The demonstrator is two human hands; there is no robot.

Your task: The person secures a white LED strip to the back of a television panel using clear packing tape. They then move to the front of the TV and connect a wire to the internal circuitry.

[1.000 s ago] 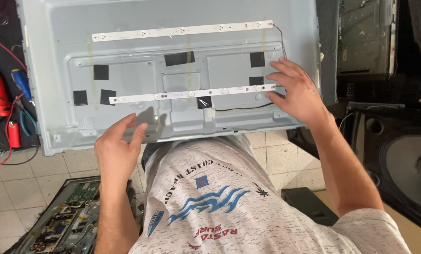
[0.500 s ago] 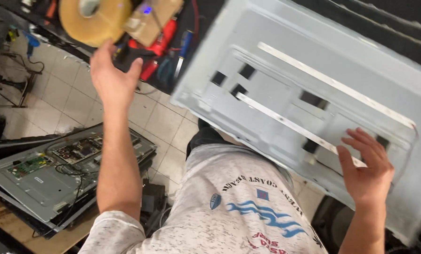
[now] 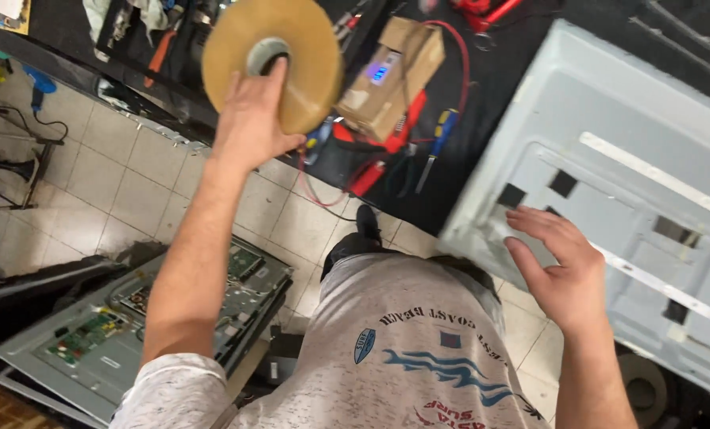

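My left hand (image 3: 252,119) grips a large roll of tan packing tape (image 3: 291,56), lifted above the dark workbench (image 3: 490,87) at upper left. My right hand (image 3: 557,266) hovers with fingers spread just over the near left corner of a pale grey metal screen back panel (image 3: 609,159), which lies across the bench at right. White light strips (image 3: 657,179) and black tape patches (image 3: 563,183) run across that panel. Whether the right fingers touch the panel is unclear.
A cardboard box with a lit blue display (image 3: 391,75), red wires, pliers and a screwdriver (image 3: 434,147) lie on the bench. On the tiled floor at lower left sits an opened screen chassis with green circuit boards (image 3: 93,334). A round speaker (image 3: 645,389) is at lower right.
My view swung left. My left hand left the panel's near edge, reached to the bench and took hold of the tape roll. My right hand slid toward the panel's left corner.
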